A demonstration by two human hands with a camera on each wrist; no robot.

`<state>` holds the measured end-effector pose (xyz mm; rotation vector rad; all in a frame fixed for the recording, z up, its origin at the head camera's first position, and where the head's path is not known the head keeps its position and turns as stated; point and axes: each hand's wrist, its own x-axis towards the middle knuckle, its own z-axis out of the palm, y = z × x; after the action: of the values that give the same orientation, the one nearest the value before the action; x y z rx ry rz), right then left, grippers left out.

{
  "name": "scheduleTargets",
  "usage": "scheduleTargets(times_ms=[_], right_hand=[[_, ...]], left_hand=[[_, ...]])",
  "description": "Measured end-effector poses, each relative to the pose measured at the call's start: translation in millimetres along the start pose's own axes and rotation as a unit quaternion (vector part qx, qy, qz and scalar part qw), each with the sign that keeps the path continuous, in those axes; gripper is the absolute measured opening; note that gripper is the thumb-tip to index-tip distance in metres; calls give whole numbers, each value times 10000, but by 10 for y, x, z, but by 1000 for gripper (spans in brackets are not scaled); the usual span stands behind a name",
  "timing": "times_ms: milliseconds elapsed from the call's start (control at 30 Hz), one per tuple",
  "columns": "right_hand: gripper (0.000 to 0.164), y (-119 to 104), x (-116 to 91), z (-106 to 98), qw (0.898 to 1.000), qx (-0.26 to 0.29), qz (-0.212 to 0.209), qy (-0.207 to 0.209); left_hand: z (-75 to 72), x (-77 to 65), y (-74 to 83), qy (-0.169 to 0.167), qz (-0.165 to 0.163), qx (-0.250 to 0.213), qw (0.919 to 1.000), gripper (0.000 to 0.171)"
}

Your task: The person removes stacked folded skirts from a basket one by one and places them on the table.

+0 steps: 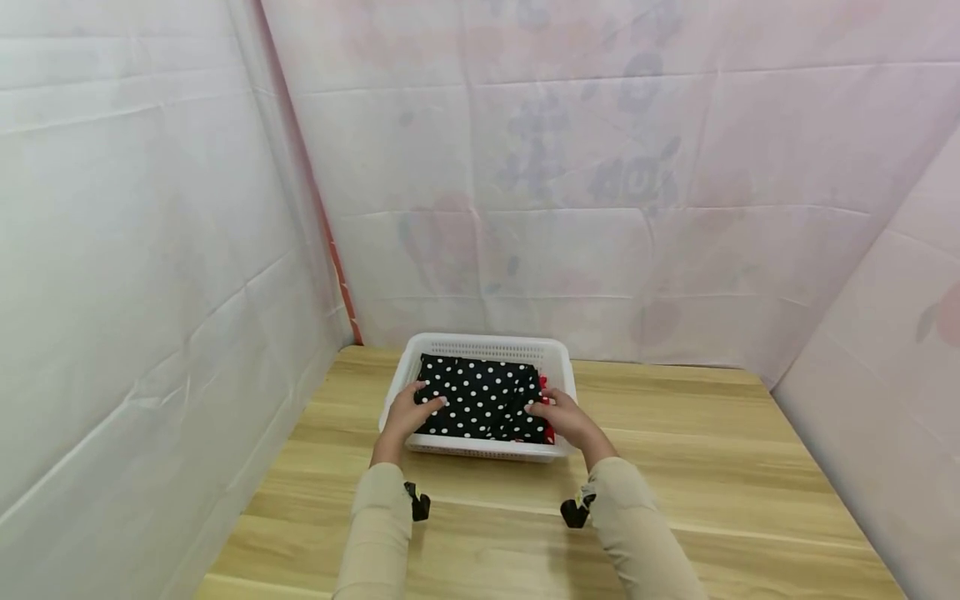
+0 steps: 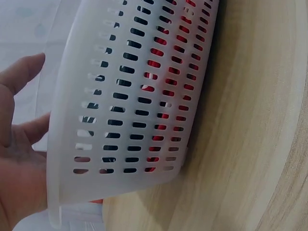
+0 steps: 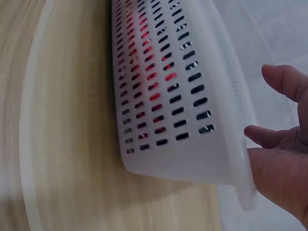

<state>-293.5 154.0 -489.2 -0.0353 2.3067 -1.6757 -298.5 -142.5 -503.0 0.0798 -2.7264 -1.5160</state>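
A black cloth with white polka dots (image 1: 480, 396) lies folded in a white perforated plastic basket (image 1: 480, 447). Red fabric (image 1: 550, 435) peeks out at its right edge and shows through the holes in both wrist views. My left hand (image 1: 407, 412) rests at the cloth's left side, thumb and fingers spread over it. On the right side my right hand (image 1: 568, 419) touches the cloth with extended fingers. Close up, the left hand (image 2: 21, 163) and right hand (image 3: 284, 154) reach over the basket's rim, which hides some of their fingers.
The basket stands at the far edge of a wooden table (image 1: 720, 467). White printed sheets (image 1: 562, 250) hang behind it and on both sides. A black strap-mounted device (image 1: 420, 504) sits at the left wrist, another (image 1: 574, 512) at the right.
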Motion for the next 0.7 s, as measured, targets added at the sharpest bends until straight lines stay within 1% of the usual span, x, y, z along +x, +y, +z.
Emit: scheduleTargets(times_ms=[100, 233, 333, 433, 500, 600, 700], right_hand=[[68, 16, 35, 60, 9997, 194, 122, -113], [69, 39, 81, 122, 9979, 587, 259, -36], [66, 65, 126, 171, 9975, 613, 339, 34], [65, 97, 164, 196, 9979, 526, 371, 70], [63, 116, 185, 203, 9977, 549, 356, 187], [59, 134, 204, 208, 9957, 754, 324, 429], [57, 143, 215, 203, 9947, 866, 243, 489]], left_hand=[[15, 14, 27, -144, -133, 110, 9997, 68], [38, 6, 90, -331, -253, 320, 9986, 70], [51, -4, 118, -350, -305, 623, 9970, 68], [66, 3, 126, -368, -310, 899, 9948, 63], [75, 24, 114, -323, -222, 920, 9950, 58], [80, 59, 88, -262, -123, 750, 9968, 50], [79, 98, 65, -273, -98, 588, 9979, 51]])
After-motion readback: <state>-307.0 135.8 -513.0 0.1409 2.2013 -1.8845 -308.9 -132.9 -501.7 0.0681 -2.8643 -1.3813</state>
